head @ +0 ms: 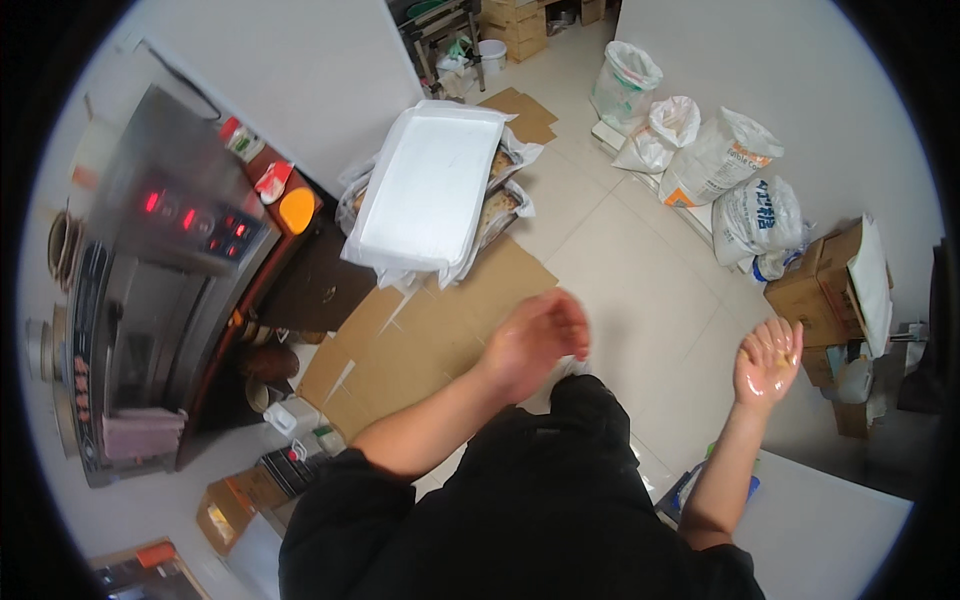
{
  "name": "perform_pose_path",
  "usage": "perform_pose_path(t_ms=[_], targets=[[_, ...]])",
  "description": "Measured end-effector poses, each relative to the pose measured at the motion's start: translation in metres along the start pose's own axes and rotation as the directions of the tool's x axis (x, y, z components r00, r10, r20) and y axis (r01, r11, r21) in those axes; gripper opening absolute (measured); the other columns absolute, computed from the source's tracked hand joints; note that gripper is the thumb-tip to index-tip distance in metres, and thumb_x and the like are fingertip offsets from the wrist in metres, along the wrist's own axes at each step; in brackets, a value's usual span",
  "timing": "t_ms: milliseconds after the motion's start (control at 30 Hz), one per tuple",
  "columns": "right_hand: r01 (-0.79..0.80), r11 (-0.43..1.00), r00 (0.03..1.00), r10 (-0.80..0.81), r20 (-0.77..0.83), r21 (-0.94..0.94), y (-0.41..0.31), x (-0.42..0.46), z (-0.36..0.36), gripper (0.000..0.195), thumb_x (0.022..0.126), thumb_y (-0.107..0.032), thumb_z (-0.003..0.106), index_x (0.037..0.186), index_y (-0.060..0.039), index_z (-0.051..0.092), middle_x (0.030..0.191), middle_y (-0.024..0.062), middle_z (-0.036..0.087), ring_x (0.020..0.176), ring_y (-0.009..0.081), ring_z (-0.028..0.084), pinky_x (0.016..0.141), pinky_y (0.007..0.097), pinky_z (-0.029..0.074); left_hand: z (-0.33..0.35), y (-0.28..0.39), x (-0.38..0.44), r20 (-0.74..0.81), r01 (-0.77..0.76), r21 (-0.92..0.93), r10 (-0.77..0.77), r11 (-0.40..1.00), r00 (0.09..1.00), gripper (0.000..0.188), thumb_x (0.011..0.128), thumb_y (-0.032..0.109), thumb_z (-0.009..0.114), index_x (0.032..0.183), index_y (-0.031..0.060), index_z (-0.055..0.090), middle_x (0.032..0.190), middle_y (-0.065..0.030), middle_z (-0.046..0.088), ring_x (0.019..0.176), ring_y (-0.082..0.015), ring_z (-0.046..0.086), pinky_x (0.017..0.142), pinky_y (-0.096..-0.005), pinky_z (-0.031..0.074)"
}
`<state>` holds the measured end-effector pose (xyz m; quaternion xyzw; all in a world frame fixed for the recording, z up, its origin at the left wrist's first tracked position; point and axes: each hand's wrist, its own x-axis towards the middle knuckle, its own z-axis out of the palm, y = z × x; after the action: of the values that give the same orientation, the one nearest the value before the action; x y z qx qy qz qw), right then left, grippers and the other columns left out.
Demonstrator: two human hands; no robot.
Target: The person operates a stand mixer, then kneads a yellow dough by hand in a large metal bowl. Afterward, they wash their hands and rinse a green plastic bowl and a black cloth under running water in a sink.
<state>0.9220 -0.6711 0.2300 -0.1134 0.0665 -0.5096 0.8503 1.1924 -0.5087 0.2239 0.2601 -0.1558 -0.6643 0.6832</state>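
My left hand is in front of my body, blurred, with loosely curved fingers and nothing visible in it. Off to the right, my right hand is raised with its palm in view. A shiny, wet, partly yellowish film coats the palm and the bent fingers, and it holds nothing. Neither hand touches anything. Ahead of my left hand stands a stack of baking trays lined with paper; a white, paper-covered tray lies on top. Browned baked goods show at the edges of the lower trays.
On the left stands a steel deck oven with lit red displays. Flattened cardboard covers part of the tiled floor. Several sacks, among them an open white sack, line the right wall near a cardboard box. A white surface lies at lower right.
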Motion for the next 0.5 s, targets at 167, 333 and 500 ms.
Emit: perform_pose_path(t_ms=[167,333,500], targets=[[0.123,0.989,0.992,-0.126,0.026,0.077,-0.047,0.086,-0.051,0.035,0.093,-0.026,0.038,0.062,-0.0109,0.034,0.057,-0.0004,0.03,0.048,0.0109,0.026,0.046,0.0257,0.023,0.016,0.0,0.156,0.168,0.139,0.017,-0.14,0.99,0.976,0.033,0.091,0.034,0.036,0.085,0.0058,0.053,0.077,-0.0086,0.055,0.073,-0.0205,0.052,0.069,-0.0322,0.041],[0.111,0.993,0.994,-0.11,-0.025,0.034,-0.093,0.218,-0.062,0.034,0.092,-0.026,0.038,0.062,-0.0107,0.034,0.059,-0.0001,0.033,0.051,0.0116,0.028,0.048,0.0259,0.025,0.033,0.01,0.289,0.076,0.18,-0.064,-0.175,0.982,0.982,0.033,0.09,0.034,0.037,0.085,0.0058,0.053,0.078,-0.0079,0.054,0.073,-0.0207,0.05,0.067,-0.0337,0.04],[-0.017,0.996,0.997,0.01,0.079,0.092,-0.102,0.366,-0.042,0.035,0.092,-0.028,0.037,0.062,-0.011,0.035,0.06,-0.0001,0.032,0.052,0.0124,0.028,0.049,0.0268,0.026,0.034,0.059,0.389,0.025,-0.024,-0.015,0.025,1.0,0.999,0.033,0.089,0.036,0.037,0.084,0.0067,0.053,0.077,-0.0068,0.052,0.072,-0.0217,0.048,0.066,-0.0332,0.038]])
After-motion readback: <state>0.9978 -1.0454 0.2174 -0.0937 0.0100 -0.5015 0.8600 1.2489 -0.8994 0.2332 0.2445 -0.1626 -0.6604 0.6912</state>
